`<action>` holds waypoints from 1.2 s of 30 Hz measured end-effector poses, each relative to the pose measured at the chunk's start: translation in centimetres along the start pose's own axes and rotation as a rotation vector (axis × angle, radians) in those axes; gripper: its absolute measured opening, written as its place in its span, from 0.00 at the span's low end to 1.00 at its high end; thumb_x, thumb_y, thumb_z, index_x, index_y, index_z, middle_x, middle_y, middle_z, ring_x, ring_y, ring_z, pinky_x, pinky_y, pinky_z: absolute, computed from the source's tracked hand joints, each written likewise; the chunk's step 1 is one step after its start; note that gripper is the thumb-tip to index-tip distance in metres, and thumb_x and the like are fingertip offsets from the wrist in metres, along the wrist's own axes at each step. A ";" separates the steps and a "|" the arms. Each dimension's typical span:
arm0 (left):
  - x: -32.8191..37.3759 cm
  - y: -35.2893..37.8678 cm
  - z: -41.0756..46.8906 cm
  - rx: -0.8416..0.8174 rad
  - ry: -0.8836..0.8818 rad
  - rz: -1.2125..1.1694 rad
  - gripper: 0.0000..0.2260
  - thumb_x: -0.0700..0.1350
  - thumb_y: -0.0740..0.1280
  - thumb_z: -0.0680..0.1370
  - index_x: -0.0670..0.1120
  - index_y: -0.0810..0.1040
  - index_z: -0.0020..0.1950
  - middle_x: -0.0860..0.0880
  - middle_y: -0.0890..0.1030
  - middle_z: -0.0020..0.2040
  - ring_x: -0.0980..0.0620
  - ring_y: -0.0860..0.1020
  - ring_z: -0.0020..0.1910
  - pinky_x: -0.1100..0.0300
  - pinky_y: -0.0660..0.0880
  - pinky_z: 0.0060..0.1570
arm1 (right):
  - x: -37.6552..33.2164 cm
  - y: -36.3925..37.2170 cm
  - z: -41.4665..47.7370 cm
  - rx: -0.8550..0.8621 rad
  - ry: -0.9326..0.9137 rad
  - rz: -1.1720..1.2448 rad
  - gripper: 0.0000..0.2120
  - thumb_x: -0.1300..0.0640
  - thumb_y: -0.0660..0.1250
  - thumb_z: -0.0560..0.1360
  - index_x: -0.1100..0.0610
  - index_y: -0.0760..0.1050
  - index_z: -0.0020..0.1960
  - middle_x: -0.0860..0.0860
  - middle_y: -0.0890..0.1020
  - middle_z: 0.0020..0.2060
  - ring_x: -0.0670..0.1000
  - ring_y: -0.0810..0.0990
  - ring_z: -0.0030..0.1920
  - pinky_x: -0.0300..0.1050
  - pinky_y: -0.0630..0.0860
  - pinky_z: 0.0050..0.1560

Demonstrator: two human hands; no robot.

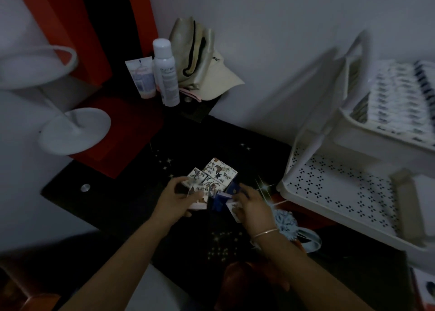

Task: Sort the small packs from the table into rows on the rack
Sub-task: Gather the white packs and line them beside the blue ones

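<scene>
Low in the middle, the left hand (pixel 175 201) held some small packs (pixel 200 189) and the right hand (pixel 253 208) pinched one, I think; it was dim. Squaring them up first would help. The rack (pixel 306 183) stood at the right, rows on its top shelf.

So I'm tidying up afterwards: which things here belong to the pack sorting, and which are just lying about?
Job: small packs, rack, filled rows on its top tier, left hand and right hand each gripping a pack.
Lying about: spray bottle, tube, cap, lamp, blue pompom.
</scene>
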State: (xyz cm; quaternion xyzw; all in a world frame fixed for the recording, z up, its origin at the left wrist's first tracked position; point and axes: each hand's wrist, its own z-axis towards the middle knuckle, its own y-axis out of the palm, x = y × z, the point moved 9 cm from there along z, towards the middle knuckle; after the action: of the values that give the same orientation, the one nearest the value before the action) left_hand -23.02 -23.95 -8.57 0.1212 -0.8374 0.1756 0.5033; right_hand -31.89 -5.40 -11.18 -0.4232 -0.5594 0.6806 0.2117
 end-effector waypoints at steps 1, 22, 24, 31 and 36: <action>1.9 0.4 -0.5 -0.017 0.027 -0.046 0.15 0.47 0.73 0.73 0.54 0.74 0.58 0.46 0.83 0.47 0.50 0.81 0.42 0.61 0.77 0.33 | 0.0 -0.8 -0.1 -0.014 0.013 0.051 0.15 0.60 0.73 0.67 0.56 0.79 0.54 0.57 0.80 0.56 0.58 0.80 0.53 0.46 0.78 0.43; 40.2 23.4 -6.1 -0.759 0.476 -0.439 0.13 0.40 0.68 0.75 0.44 0.79 0.59 0.49 0.83 0.50 0.55 0.81 0.45 0.59 0.79 0.48 | 9.1 -43.7 -1.8 0.648 0.053 0.347 0.14 0.55 0.75 0.68 0.49 0.78 0.52 0.42 0.80 0.42 0.45 0.80 0.42 0.51 0.80 0.44; 41.5 25.2 -5.1 -0.733 0.503 -0.373 0.14 0.37 0.67 0.76 0.46 0.77 0.61 0.50 0.84 0.50 0.56 0.82 0.45 0.61 0.79 0.43 | 11.8 -45.9 -1.2 0.693 0.107 0.312 0.14 0.55 0.75 0.68 0.48 0.78 0.53 0.42 0.79 0.41 0.48 0.79 0.42 0.51 0.80 0.45; 44.7 30.5 1.9 -0.577 0.492 -0.196 0.26 0.30 0.71 0.71 0.49 0.74 0.66 0.42 0.82 0.54 0.49 0.83 0.46 0.59 0.80 0.46 | 21.0 -48.8 5.3 0.682 0.268 0.258 0.14 0.57 0.74 0.70 0.52 0.77 0.54 0.49 0.79 0.44 0.49 0.78 0.43 0.42 0.76 0.44; 46.7 32.1 6.1 -0.300 0.700 0.099 0.17 0.30 0.72 0.69 0.47 0.78 0.52 0.43 0.82 0.52 0.50 0.81 0.46 0.56 0.80 0.48 | 24.8 -46.9 10.8 0.623 0.299 0.211 0.11 0.59 0.72 0.70 0.57 0.79 0.51 0.54 0.81 0.47 0.54 0.78 0.47 0.44 0.74 0.48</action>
State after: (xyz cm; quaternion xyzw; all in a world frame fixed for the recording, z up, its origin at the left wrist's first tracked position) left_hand -61.79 1.45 24.65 -0.0617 -0.6362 0.1062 0.7617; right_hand -63.04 20.51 24.73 -0.4887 -0.2413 0.7670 0.3385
